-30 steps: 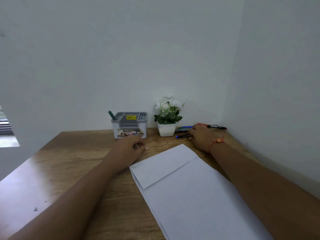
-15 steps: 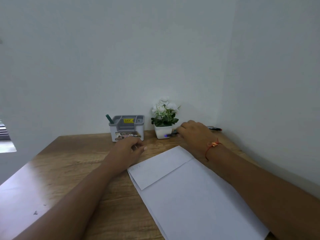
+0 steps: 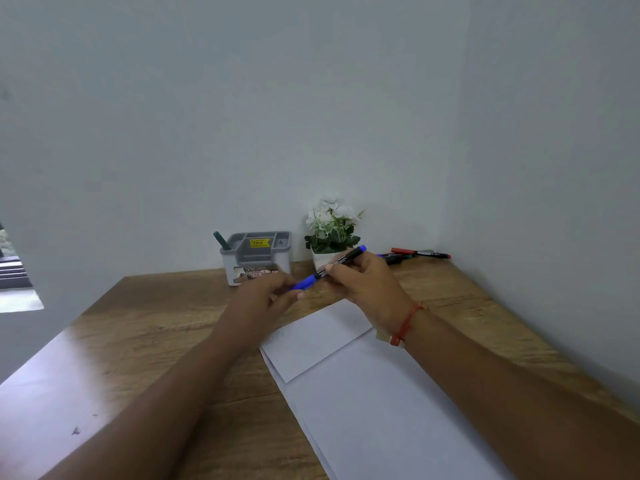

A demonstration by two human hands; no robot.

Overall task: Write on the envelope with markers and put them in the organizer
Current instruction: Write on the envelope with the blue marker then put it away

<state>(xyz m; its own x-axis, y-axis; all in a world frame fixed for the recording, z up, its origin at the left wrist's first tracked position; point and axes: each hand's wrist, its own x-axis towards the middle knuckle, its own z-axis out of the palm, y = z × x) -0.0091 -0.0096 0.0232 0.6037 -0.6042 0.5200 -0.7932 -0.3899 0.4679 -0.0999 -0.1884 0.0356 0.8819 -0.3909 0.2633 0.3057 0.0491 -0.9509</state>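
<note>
Organizer (image 3: 231,268) holding green marker (image 3: 220,240), right fingers (image 3: 350,273) pinching blue marker (image 3: 341,259), left fingers (image 3: 285,289) at cap (image 3: 304,283), grip unclear

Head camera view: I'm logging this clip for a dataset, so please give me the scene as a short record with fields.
right hand: grips the blue marker by its barrel, above the desk
left hand: fingers at the marker's lower blue end; blur hides any grip
envelope: white, lies flat on the wooden desk
organizer: grey, by the wall, with a green marker standing in it
loose markers: red marker and dark markers lie near the corner
potted plant: white flowers, right of the organizer
</note>
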